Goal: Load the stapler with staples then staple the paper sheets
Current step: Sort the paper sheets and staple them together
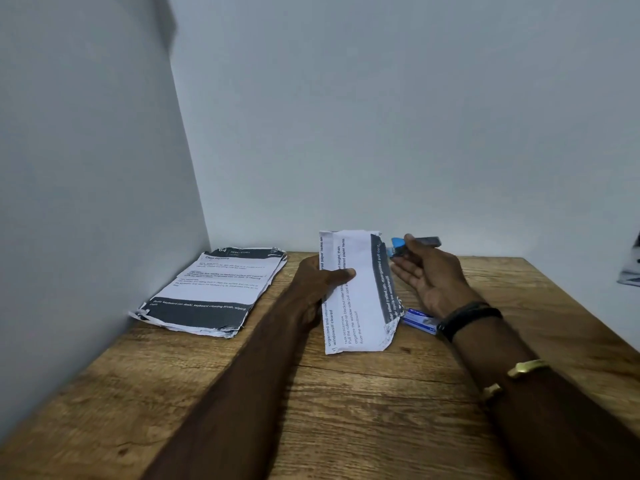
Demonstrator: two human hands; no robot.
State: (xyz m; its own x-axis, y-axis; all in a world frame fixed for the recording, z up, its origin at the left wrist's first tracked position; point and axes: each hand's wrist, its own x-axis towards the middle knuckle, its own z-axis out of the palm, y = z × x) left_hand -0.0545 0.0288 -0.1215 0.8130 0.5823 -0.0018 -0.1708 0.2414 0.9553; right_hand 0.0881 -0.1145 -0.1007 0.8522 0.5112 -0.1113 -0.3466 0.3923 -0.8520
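Observation:
My left hand (320, 282) holds a folded bundle of printed paper sheets (360, 296) upright above the wooden table (346, 393), thumb across the front. My right hand (429, 275) grips a small blue and dark stapler (412, 247) between thumb and fingers, its blue end touching the top right corner of the held sheets. A blue and white staple box (420, 320) lies on the table just under my right wrist, partly hidden by the paper.
A stack of printed sheets (214, 292) with torn edges lies at the back left of the table, against the grey wall corner. A dark object (632, 268) shows at the right frame edge.

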